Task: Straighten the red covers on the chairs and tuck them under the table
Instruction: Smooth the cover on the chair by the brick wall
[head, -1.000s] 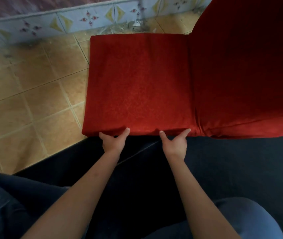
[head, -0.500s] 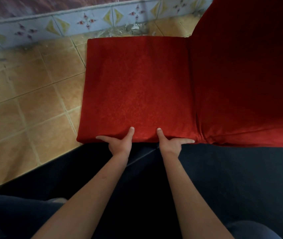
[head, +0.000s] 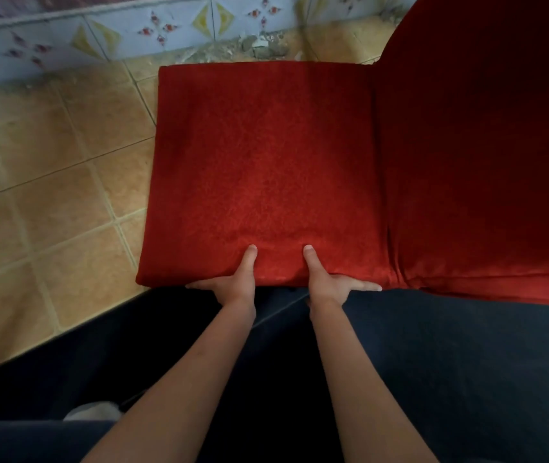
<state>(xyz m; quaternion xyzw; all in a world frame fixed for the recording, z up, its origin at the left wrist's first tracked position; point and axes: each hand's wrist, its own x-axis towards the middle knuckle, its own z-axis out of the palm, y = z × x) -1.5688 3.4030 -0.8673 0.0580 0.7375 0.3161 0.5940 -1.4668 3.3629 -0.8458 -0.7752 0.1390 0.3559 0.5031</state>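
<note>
Tan tiled floor (head: pixel 49 208), red-covered chair (head: pixel 266 168) standing on it, rubble (head: pixel 253 48) along patterned skirting tiles (head: pixel 152 28)

Left hand (head: pixel 233 289) and right hand (head: pixel 329 289) side by side, thumbs up, fingers spread outward.

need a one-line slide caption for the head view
Both hands, left hand and right hand, grip the near edge of a chair's red cover, thumbs on top, above a tiled floor.

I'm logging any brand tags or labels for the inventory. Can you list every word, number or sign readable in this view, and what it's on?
None can be read. The red chair cover shows plain fabric with no tag or label in view. The wall tiles carry only flower and diamond ornaments, no letters or numbers. The floor tiles are unmarked.
</note>
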